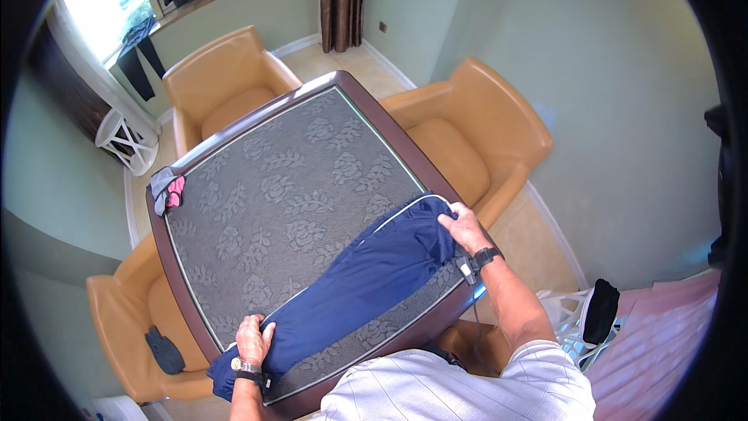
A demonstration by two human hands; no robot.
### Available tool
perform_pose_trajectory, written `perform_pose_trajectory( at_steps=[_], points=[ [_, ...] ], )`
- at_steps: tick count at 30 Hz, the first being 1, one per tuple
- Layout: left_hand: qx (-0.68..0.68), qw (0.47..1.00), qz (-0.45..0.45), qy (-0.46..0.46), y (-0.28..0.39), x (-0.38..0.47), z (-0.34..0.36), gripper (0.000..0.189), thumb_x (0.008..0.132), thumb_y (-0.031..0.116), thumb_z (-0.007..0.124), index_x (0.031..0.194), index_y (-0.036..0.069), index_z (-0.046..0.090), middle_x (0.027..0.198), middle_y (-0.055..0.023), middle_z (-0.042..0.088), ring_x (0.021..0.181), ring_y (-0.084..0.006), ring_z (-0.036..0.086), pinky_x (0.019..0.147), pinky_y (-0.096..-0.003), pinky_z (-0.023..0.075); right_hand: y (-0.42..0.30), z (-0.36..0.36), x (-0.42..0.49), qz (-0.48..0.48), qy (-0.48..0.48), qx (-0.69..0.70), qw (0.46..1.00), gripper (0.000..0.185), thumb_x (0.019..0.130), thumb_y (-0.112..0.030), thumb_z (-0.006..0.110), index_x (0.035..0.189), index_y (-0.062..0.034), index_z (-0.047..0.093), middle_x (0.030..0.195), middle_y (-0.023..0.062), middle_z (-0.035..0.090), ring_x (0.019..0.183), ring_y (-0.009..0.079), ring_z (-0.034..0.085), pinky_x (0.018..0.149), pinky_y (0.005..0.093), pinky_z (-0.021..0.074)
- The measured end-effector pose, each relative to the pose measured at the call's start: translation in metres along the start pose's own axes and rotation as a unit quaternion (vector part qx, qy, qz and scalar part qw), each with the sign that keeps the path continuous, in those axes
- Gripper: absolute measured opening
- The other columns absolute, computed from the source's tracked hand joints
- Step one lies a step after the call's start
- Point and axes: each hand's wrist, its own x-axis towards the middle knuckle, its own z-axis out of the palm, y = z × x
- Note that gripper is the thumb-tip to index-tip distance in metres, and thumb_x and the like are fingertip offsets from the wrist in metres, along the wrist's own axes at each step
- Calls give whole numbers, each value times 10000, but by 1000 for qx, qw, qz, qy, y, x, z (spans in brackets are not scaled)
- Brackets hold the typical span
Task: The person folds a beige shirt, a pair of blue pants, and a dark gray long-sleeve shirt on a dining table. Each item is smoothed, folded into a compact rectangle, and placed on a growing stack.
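Observation:
A pair of navy blue trousers (356, 280) with a pale side stripe lies stretched lengthwise along the near side of a square table (304, 199) with a grey, flower-patterned top. At the trousers' lower left end, my left hand (253, 339) grips the fabric near the table's edge, and some cloth hangs past the rim there. My right hand (464, 227) pinches the bunched cloth at the other end, by the right rim. Both wrists wear dark straps, the left one a watch too. A small device with a cable is at my right wrist.
Grey and pink cloth items (166, 189) lie on the table's left corner. Tan armchairs (485, 134) stand close around the table, one holding a dark folded cloth (163, 351). To the right, a black item (601, 311) rests on a white rack beside pink fabric (660, 333).

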Motion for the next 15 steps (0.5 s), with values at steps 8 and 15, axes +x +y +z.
perform_pose_trajectory(
  at_steps=[8, 15],
  points=[
    [43, 998, 5, 42, -3, -14, -7, 302, 856, 171, 849, 1096, 61, 703, 1028, -158, 684, 1015, -378, 655, 941, -479, 523, 46, -21, 33, -88, 292, -268, 914, 330, 853, -85, 772, 1169, -103, 681, 1142, 146, 700, 1141, 407, 649, 997, 500, 525],
    [63, 995, 30, 75, -1, -26, -9, 265, 838, 111, 827, 1083, 82, 729, 1097, -136, 661, 1065, -357, 625, 951, -479, 501, -30, 37, -11, -357, 9, -245, 901, 188, 844, -96, 760, 1024, -149, 773, 1131, 95, 725, 1129, 341, 640, 991, 486, 507]
  ],
)
